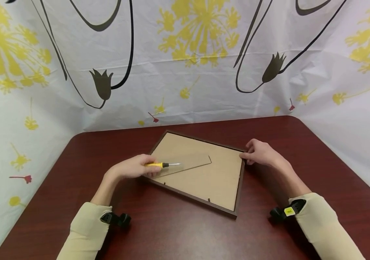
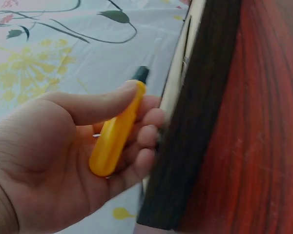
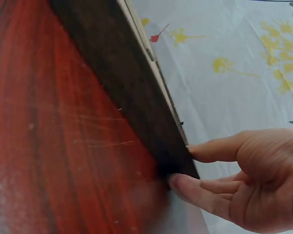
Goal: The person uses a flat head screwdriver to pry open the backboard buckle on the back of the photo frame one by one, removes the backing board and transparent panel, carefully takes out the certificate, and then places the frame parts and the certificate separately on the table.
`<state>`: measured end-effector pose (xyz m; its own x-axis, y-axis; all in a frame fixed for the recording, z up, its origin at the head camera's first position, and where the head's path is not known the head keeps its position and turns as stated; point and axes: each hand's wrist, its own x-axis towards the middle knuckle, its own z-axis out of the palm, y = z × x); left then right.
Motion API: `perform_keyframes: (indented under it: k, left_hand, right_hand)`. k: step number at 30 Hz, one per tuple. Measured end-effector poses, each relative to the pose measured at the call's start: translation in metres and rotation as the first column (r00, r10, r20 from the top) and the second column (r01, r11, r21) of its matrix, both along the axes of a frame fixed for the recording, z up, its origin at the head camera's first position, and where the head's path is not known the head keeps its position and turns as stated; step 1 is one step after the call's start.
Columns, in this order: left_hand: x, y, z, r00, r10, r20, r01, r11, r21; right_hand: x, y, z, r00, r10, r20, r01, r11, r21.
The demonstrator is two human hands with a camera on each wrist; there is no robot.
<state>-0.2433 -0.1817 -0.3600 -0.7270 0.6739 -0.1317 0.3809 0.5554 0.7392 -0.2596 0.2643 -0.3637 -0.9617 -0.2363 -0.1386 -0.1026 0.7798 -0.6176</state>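
Note:
A picture frame (image 1: 201, 204) with a dark rim lies back side up on the table, its tan backing board (image 1: 217, 180) showing. A stand flap (image 1: 188, 160) lies across that board. At the frame's left corner, my left hand (image 1: 137, 166) grips a screwdriver (image 1: 155, 165) by its yellow handle, the metal shaft pointing right over the board. In the left wrist view, the fingertips of that hand meet the frame's side (image 2: 198, 112). My right hand (image 1: 259, 153) pinches the far right corner, thumb on the upper edge and fingers low on the outer side (image 3: 132, 83).
The dark red wooden table (image 1: 178, 238) spreads around the frame on all sides. Behind it and at both sides hangs a white sheet (image 1: 185, 104) printed with flowers. Small dark metal tabs (image 1: 209, 199) stick out along the frame's near inner edge.

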Motion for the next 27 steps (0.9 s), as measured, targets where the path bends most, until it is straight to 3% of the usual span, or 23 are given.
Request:
perform_keyframes:
  k: [6,12,16,20,24,27]
  left_hand:
    - [-0.005,-0.007,-0.005,0.988,0.101,-0.118,-0.103,0.995,-0.009]
    - [-0.009,-0.011,-0.009,0.983,0.121,-0.137,-0.124,0.992,-0.010]
    - [-0.009,-0.013,-0.008,0.987,0.112,-0.117,-0.114,0.993,-0.013]
    - [-0.004,-0.012,-0.004,0.995,0.083,-0.059,-0.085,0.996,-0.034]
    - [0.002,-0.008,0.003,0.999,0.009,0.040,-0.007,0.998,-0.068]
    - [0.005,-0.004,0.008,0.993,-0.062,0.101,0.070,0.995,-0.076]
  right_hand:
    - [0.003,-0.003,0.007,0.987,0.060,0.151,-0.044,0.993,-0.107]
    - [0.005,-0.007,0.012,0.974,0.096,0.205,-0.076,0.992,-0.101]
    - [0.006,-0.010,0.011,0.982,0.105,0.156,-0.091,0.991,-0.097]
    - [0.004,-0.012,0.007,0.995,0.089,0.049,-0.087,0.995,-0.041]
    - [0.001,-0.011,-0.002,0.995,0.069,-0.076,-0.067,0.997,0.040]
    - [-0.001,-0.011,-0.006,0.991,0.072,-0.114,-0.066,0.996,0.061]
